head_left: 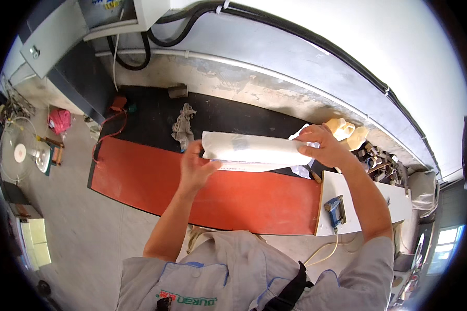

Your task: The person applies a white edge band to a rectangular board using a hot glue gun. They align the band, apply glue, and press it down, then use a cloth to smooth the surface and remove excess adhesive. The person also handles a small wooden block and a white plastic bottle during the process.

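Note:
A long white package point(254, 149), wrapped in what looks like paper or plastic film, is held level above the workbench. My left hand point(193, 168) grips its left end, thumb on the near side. Around the right end close the fingers of my right hand point(321, 145), thumb along the top. Below lies a red mat point(254, 202) on the bench. A crumpled grey rag point(183, 127) rests on the black bench top point(150, 114) beyond my left hand. Crumpled white wrapping point(302, 170) shows under my right hand; part of it is hidden.
On a white board point(355, 202) at the right sits a blue air tool point(335, 210) with a yellowish hose. Behind are yellowish jugs point(342, 128) and a heap of small blocks point(381, 163). A fan point(21, 152) stands left; an open cabinet door point(54, 41) juts out upper left.

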Available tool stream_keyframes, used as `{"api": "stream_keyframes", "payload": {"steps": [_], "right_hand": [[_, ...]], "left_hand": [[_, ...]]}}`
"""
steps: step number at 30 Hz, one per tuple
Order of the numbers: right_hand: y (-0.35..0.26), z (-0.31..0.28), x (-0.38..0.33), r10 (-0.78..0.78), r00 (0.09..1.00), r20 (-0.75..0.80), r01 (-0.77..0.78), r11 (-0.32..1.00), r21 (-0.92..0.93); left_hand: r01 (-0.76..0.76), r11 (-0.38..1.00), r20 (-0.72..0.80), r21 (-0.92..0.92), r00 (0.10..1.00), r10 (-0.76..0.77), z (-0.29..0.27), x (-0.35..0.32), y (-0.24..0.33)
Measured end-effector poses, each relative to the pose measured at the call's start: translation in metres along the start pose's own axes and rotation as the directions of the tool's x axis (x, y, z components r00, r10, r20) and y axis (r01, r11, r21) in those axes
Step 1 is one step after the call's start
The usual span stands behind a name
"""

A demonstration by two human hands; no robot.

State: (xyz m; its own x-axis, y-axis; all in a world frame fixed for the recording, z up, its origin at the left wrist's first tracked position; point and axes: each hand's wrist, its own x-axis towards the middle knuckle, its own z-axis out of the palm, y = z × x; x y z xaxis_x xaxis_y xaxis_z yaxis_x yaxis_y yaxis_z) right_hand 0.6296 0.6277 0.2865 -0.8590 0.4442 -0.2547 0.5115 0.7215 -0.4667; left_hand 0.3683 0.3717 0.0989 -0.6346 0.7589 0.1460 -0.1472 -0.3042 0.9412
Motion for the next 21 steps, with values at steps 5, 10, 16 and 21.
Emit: {"api": "stream_keyframes", "payload": {"steps": [5, 10, 16, 21], "right_hand": [[-0.003, 0.011, -0.009, 0.0, 0.996, -0.093, 0.001, 1.0, 0.012], [0.012, 0.023, -0.009, -0.052, 0.981, -0.189, 0.063, 0.997, 0.051], [0.03, 0.048, -0.021, 0.134, 0.77, -0.623, 0.148, 0.913, 0.38], [-0.054, 0.117, -0.035, -0.432, 0.576, -0.693, 0.089, 0.877, -0.473]], "left_hand": [[-0.479, 0.373, 0.386, 0.794, 0.873, 0.299, 0.034, 0.044, 0.117], [-0.212, 0.447, 0.299, 0.869, 0.945, -0.131, 0.05, 0.074, 0.129], [-0.234, 0.483, 0.322, 0.844, 0.941, -0.105, 0.045, 0.081, 0.115], [-0.622, 0.124, 0.609, 0.773, 0.782, 0.131, 0.078, 0.076, 0.115]]}}
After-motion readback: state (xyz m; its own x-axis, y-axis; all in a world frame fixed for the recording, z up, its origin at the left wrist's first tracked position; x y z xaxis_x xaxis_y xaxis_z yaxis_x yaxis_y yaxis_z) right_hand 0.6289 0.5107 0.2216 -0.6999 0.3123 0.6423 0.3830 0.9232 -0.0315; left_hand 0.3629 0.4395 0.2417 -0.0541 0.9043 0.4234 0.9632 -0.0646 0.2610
